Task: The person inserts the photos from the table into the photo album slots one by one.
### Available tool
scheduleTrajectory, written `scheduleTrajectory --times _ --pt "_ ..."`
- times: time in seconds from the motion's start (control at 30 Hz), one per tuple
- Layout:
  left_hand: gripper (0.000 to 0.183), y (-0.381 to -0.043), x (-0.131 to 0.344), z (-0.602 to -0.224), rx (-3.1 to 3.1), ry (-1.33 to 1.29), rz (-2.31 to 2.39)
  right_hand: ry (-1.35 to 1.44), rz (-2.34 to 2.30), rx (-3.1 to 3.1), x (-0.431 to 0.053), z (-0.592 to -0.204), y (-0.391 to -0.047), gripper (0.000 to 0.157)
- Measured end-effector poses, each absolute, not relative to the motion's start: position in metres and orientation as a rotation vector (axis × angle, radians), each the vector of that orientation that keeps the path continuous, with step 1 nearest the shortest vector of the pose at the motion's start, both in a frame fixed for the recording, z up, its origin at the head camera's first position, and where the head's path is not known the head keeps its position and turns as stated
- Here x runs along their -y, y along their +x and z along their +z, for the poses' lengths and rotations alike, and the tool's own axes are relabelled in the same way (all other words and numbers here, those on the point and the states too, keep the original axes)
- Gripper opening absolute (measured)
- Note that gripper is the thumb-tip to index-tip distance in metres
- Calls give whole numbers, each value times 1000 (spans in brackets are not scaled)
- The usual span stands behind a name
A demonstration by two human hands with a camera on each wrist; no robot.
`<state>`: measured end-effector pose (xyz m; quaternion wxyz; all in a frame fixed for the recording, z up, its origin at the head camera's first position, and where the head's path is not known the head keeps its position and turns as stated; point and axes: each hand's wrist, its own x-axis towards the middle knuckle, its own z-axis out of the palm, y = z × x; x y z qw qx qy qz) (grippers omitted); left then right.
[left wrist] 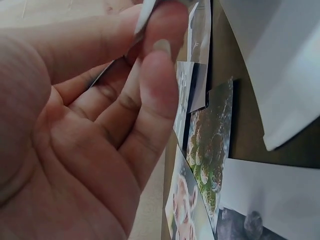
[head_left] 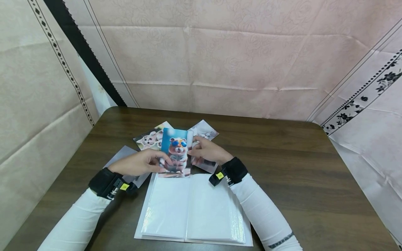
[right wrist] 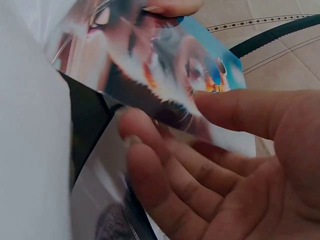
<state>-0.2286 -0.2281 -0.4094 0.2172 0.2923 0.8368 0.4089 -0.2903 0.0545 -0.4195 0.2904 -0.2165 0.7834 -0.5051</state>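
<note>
A glossy picture card [head_left: 177,148] of a cartoon hamster in blue sunglasses is held upright above the top edge of an open photo album [head_left: 165,209]. My left hand [head_left: 135,162] pinches its lower left side; in the left wrist view the card's edge [left wrist: 145,20] runs between thumb and fingers. At the card's right edge is my right hand [head_left: 209,150]. The right wrist view shows that thumb on the printed face [right wrist: 150,65], with the fingers behind it. Both visible album pages are clear sleeves over white.
More picture cards lie fanned behind the album: an animal print [head_left: 149,140] at the back left, a pale one [head_left: 205,129] at the back right. Another card [head_left: 122,152] lies partly under the left forearm. Everything rests on a dark wooden table [head_left: 301,167] with patterned cloth [head_left: 232,62] hanging behind.
</note>
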Motion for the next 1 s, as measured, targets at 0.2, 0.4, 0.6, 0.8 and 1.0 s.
scheduleTrajectory --times 0.2,0.4,0.6,0.8,1.0 --pt "27 -229 230 -411 -2268 829 1154 -566 -1477 -2144 -55 -419 -292 72" --pt "26 -230 231 -414 -2267 844 1145 -629 -1510 -2191 -55 -420 -291 58" --pt "27 -230 229 -413 -2293 848 1113 -606 -1567 -2213 -55 -418 -292 44" --pt "30 -230 229 -412 -2302 857 1115 -547 -1599 -2235 -55 -418 -292 37" --pt "43 -229 228 -411 -2339 810 1105 -621 -1546 -2263 -55 -422 -293 43"
